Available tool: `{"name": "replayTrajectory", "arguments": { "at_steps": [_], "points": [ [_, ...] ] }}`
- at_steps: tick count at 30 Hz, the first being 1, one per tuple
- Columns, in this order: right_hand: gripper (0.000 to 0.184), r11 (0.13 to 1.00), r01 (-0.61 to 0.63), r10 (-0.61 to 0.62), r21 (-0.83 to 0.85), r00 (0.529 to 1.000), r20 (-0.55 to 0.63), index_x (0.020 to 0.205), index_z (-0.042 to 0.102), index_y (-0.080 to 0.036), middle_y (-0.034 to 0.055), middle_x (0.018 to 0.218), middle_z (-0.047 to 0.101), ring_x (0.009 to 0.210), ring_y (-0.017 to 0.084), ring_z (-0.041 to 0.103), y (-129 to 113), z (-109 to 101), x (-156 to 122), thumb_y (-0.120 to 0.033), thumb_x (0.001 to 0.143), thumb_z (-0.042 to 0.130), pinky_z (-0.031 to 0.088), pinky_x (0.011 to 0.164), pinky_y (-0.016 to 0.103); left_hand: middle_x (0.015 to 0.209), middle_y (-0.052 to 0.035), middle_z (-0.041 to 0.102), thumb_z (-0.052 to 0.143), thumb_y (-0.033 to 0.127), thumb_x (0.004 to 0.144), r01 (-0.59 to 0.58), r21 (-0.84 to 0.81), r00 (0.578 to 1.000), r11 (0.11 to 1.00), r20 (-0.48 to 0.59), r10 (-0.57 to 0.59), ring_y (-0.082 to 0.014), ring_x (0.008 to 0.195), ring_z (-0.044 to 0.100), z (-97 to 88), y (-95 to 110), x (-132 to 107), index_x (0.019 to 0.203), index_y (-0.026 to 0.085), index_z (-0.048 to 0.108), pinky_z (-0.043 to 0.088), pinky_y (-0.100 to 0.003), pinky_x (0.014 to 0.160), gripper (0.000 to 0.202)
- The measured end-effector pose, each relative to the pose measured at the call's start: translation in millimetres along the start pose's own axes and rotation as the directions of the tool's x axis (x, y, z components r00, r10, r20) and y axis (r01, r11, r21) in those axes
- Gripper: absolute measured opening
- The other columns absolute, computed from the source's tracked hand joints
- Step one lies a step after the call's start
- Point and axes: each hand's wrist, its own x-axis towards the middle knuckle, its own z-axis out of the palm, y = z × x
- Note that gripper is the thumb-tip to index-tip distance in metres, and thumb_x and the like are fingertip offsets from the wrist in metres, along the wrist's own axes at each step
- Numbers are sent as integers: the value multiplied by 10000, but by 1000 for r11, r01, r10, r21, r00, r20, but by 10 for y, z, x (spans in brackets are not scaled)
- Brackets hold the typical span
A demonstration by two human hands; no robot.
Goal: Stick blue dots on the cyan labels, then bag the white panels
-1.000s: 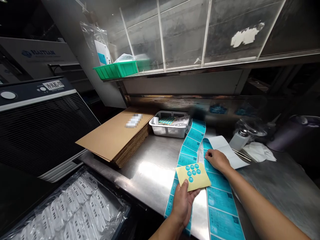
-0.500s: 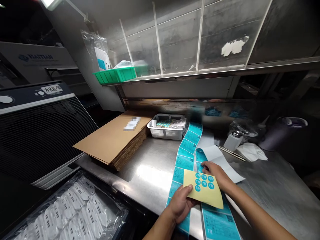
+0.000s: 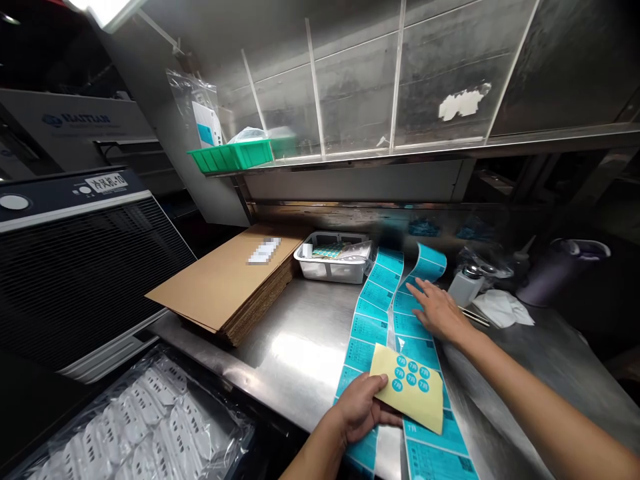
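My left hand pinches a yellow backing sheet that carries several round blue stickers. It holds the sheet just above two strips of teal labels lying on the steel counter. My right hand lies flat, fingers stretched out, on the right-hand strip. Beyond its fingertips that strip curls up into a loop.
A stack of flat cardboard lies at the left of the counter, with a clear plastic tray of stickers behind the strips. A dispenser bottle, white cloth and purple vessel sit right. A green bin rests on the shelf.
My right hand has slid forward along the right strip and flattened out. The white backing that lay there has flipped over into a teal loop. My left hand lowered the yellow sheet slightly.
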Motion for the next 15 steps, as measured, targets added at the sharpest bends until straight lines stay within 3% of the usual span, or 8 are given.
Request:
{"name": "replayTrajectory", "arguments": {
  "at_steps": [5,7,10,12,15],
  "points": [
    [519,994,-20,14,107,998,58,1283,566,-101,203,1380,485,1280,363,427,-19,85,-66,-283,803,637,338,1042,518,1183,-272,629,434,402,928,87,46,994,995,59,-90,-343,974,681,-24,46,20,1259,48,478,550,-388,669,486],
    [393,984,-24,19,179,999,28,1214,599,-124,174,1313,541,1213,326,490,-100,-17,-168,-315,875,540,385,998,469,1215,-262,615,419,433,939,89,40,995,995,40,-90,-348,1018,667,-15,54,18,1283,77,450,541,-364,660,496],
    [298,947,20,-25,320,1000,13,1021,635,-218,64,1067,645,953,204,603,-317,-225,-460,-378,958,391,467,824,325,1248,-238,602,397,464,947,63,13,998,998,-4,-63,-346,1038,660,4,43,17,1280,113,450,529,-352,668,488],
    [262,913,64,-82,404,996,29,898,627,-251,6,932,645,831,153,605,-500,-307,-717,-402,952,420,466,739,266,1219,-224,621,402,479,943,36,-2,999,999,-35,-36,-342,1013,671,20,26,17,1261,123,466,525,-359,677,482],
    [159,879,77,-116,470,992,55,880,614,-264,-13,898,622,805,143,595,-758,-263,-1063,-374,919,506,458,713,254,1136,-210,658,451,484,923,-8,-1,999,1000,-52,8,-329,961,688,54,8,7,1237,120,485,522,-384,710,482]
  ]
}}
